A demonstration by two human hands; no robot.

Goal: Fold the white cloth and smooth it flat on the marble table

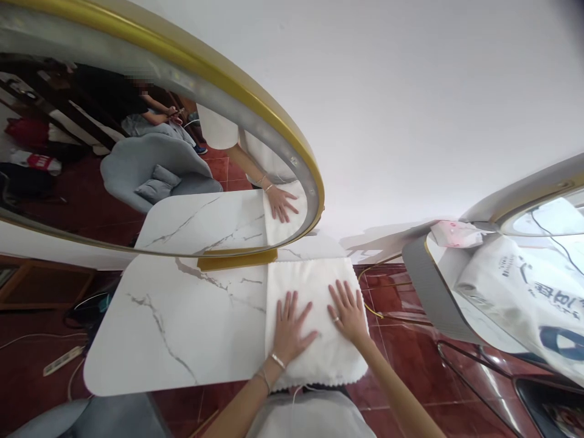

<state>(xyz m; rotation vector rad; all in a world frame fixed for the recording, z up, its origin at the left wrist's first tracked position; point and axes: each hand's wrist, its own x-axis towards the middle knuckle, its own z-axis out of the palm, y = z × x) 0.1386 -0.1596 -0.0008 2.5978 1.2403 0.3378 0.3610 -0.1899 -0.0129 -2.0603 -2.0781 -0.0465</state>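
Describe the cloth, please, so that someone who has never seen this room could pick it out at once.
Find the white table below the large gold-rimmed mirror. The cloth lies over its right end, under the spread left hand and right hand. It is plain white with a scalloped right edge, unlike the veined, smooth-edged table beside it.

Fingers [287,307] flat on white cloth [317,362]

Left of the cloth [319,360], the tabletop [205,334] is free; the mirror [177,164] blocks behind.
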